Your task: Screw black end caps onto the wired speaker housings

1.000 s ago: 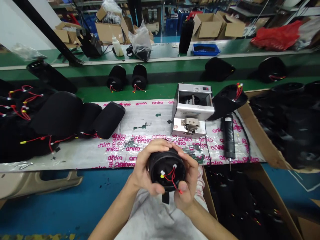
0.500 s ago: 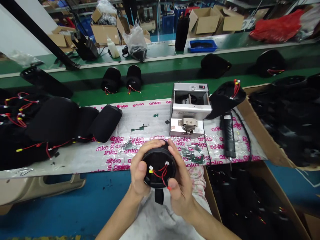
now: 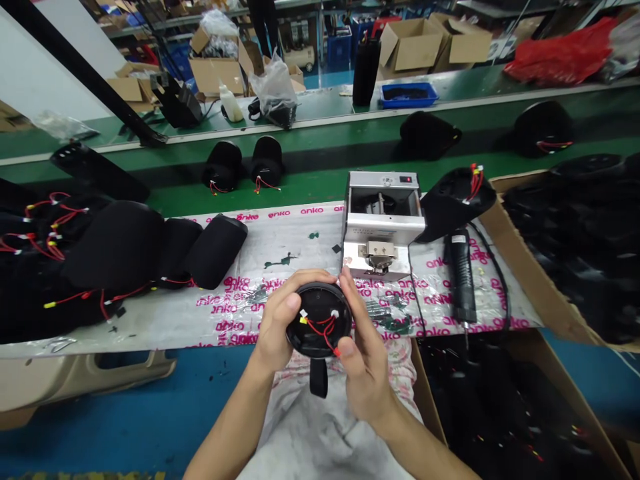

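Observation:
Both hands hold a black round speaker housing [image 3: 315, 297] above my lap, its open end facing up at me. Inside it lie red wires [image 3: 320, 331] with white, yellow and red connectors. My left hand [image 3: 281, 327] is wrapped round the left side, thumb on the rim. Round the right side curl the fingers of my right hand [image 3: 364, 353], its thumb close to the red connector. A short black strap [image 3: 318, 379] hangs from the near edge. Beyond my hands stands a silver machine [image 3: 383, 227] with a lit red switch.
Black cloth-covered speaker bodies [image 3: 113, 247] with red wires are piled on the left. An electric screwdriver [image 3: 461, 277] lies right of the machine. Cardboard boxes of black parts stand at the right [image 3: 550, 280] and lower right [image 3: 427, 400]. A green ledge [image 3: 330, 160] runs behind.
The housing has tipped a little, so its open end faces me more squarely. My left hand has shifted slightly left and up along it. The whole view has moved slightly.

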Demonstrator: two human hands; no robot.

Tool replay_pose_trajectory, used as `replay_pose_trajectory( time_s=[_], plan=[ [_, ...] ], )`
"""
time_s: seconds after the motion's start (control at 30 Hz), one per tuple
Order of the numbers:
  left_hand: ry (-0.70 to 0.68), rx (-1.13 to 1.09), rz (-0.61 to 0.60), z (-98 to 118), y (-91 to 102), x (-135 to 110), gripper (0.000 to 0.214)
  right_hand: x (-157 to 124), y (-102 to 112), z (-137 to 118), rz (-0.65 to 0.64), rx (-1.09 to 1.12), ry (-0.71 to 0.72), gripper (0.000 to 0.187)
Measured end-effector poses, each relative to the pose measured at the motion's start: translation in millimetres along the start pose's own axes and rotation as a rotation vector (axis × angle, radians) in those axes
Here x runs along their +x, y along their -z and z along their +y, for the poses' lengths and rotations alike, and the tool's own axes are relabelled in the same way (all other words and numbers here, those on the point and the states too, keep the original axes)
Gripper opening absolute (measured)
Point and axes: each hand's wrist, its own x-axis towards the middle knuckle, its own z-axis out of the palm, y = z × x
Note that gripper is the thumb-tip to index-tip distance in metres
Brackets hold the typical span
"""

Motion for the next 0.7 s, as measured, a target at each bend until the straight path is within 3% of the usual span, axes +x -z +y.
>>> replay_pose_trajectory(
  time_s=[0.1,0.27,0.37,0.53,0.7],
  plan=[
    [-0.011,-0.065,-0.084,-0.9,2.4,9.0,0.043,1.1,-4.0,-1.9,0.013,0.009,-0.002,0.063],
    [0.022,-0.149,-0.159,-6.5,5.4,15.1,0.054,-2.7,-14.2,8.7,0.207,0.183,-0.029,0.056],
    [0.03,-0.178,-0.118,-7.9,1.7,12.5,0.063,-1.5,-16.1,12.2,0.216,0.174,0.019,0.049],
    [0.064,-0.112,0.041,-4.2,-6.6,11.6,0.045,9.7,-10.3,9.6,0.176,0.066,0.011,0.046],
    [0.114,-0.041,0.116,-3.1,-9.2,10.3,0.047,22.1,-6.4,10.5,0.232,0.0,0.049,0.043]
  ],
)
